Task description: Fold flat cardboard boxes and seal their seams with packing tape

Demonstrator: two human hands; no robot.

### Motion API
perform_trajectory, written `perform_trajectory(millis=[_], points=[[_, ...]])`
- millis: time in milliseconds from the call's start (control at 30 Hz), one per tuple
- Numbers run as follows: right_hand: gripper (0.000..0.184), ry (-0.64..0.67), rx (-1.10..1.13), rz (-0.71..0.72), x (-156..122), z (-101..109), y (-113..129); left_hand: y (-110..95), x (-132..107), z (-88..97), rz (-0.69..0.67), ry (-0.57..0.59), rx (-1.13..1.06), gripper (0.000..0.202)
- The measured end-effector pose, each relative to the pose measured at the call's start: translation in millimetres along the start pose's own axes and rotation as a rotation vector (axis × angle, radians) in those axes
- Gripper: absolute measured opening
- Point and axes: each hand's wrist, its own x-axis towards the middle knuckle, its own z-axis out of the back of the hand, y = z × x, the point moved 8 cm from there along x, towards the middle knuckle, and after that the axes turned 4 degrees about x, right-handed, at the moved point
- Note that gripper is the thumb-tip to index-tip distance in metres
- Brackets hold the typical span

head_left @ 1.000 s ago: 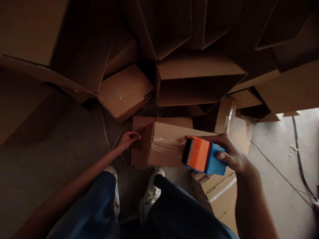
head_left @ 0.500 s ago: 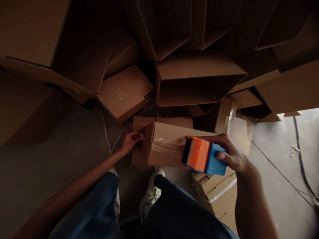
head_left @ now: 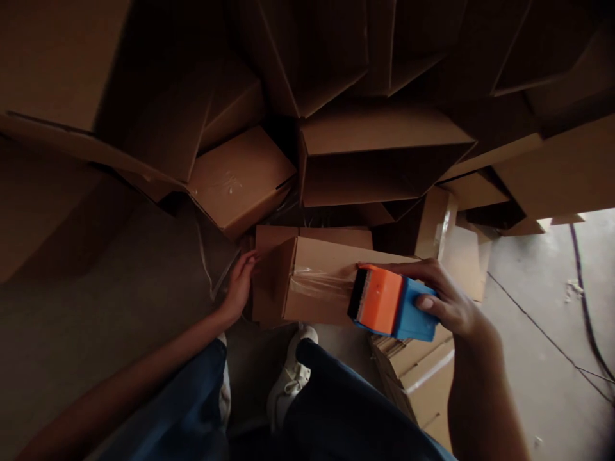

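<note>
A small brown cardboard box (head_left: 317,275) stands in front of my feet, with a strip of clear tape (head_left: 321,282) across its top. My right hand (head_left: 444,298) grips an orange and blue tape dispenser (head_left: 391,310) at the box's right end, its dark blade edge on the tape. My left hand (head_left: 240,282) lies against the box's left side, fingers stretched along the cardboard. My white shoes (head_left: 288,378) and blue trousers show below.
Many open and folded cardboard boxes (head_left: 379,153) are piled behind and around the small one. A stack of flattened cartons (head_left: 418,378) lies at my right. Grey concrete floor (head_left: 542,333) with a black cable (head_left: 583,307) shows on the right; dim floor on the left.
My left hand has gone from pinching at the box's left edge to lying flat against its side. The right hand with the dispenser has barely shifted.
</note>
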Motion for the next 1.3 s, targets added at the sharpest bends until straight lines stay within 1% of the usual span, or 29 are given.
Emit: perform_trajectory(millis=[67,100,167,233,333,433,533,633,800,933,1000,1033,1100,1167,1233,1300], points=[[0.056,-0.029,-0.009,0.008,-1.0,0.7,3.6,-16.8,-20.4,-10.4,0.078,0.127,-0.197,0.054],[0.058,-0.049,-0.015,0.012,-1.6,1.4,5.6,-27.2,-30.6,-16.8,0.100,0.184,-0.254,0.060],[0.061,-0.081,-0.022,0.016,-2.7,2.6,8.9,-46.8,-46.7,-28.6,0.118,0.245,-0.312,0.068],[0.064,-0.077,-0.030,0.022,-3.0,2.1,10.5,-60.8,-57.0,-43.2,0.120,0.306,-0.335,0.074],[0.067,-0.056,-0.055,0.046,-2.3,2.0,11.0,-68.7,-62.5,-60.1,0.112,0.353,-0.360,0.083],[0.069,-0.053,-0.068,0.068,-0.9,3.6,10.4,-67.2,-62.9,-67.3,0.136,0.371,-0.421,0.084],[0.071,-0.033,-0.065,0.091,0.2,3.0,9.9,-67.6,-62.5,-67.6,0.141,0.375,-0.458,0.079],[0.072,-0.018,-0.063,0.127,0.1,1.7,10.3,-69.1,-61.7,-65.8,0.127,0.360,-0.443,0.077],[0.068,-0.034,-0.048,0.120,-1.8,2.4,8.5,-68.1,-59.4,-64.1,0.113,0.368,-0.269,0.083],[0.074,-0.054,-0.080,0.148,-0.5,3.4,9.6,-70.2,-56.5,-59.8,0.109,0.369,-0.141,0.080],[0.076,-0.076,-0.074,0.142,1.3,4.7,8.5,-74.7,-54.4,-58.2,0.068,0.360,-0.097,0.081],[0.074,-0.082,-0.059,0.130,2.2,4.8,7.5,-77.8,-53.1,-57.8,0.034,0.354,-0.079,0.081],[0.065,-0.092,-0.012,0.097,3.3,4.6,5.4,-84.3,-50.7,-58.2,-0.041,0.347,-0.057,0.082],[0.056,-0.096,0.038,0.056,3.1,3.5,3.3,-88.5,-48.3,-59.8,-0.084,0.360,-0.065,0.083],[0.053,-0.090,0.073,0.019,1.9,1.5,1.3,-89.6,-44.8,-60.9,-0.076,0.385,-0.104,0.085],[0.053,-0.085,0.094,-0.004,0.4,-0.4,-0.4,-88.4,-39.9,-61.2,-0.022,0.420,-0.169,0.089]])
